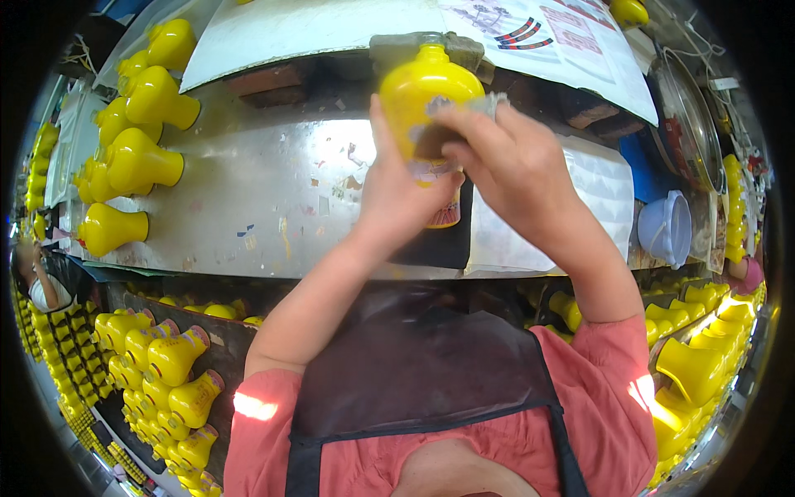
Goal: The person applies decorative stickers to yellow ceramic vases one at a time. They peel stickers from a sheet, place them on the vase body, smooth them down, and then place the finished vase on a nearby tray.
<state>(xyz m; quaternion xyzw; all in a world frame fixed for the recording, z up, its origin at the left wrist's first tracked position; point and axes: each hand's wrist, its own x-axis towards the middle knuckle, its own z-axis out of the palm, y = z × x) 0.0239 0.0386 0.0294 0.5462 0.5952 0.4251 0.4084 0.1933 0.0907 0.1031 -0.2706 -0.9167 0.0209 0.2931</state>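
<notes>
Right now I have the yellow bottle [426,95] lifted above the metal tabletop [273,207], its neck pointing away from me. My left hand [397,199] wraps its lower body from beneath, the grip closed around it with the thumb up along the side. My right hand [509,161] pinches a small grey pad [489,105] and presses it on the bottle's face, just over a label. I judge this as the rubbing-down step on the label. Next, I think, calls for steady pressure and a slow turn of the bottle in the left grip. Other yellow bottles [137,161] lie on their sides at the tabletop's left.
</notes>
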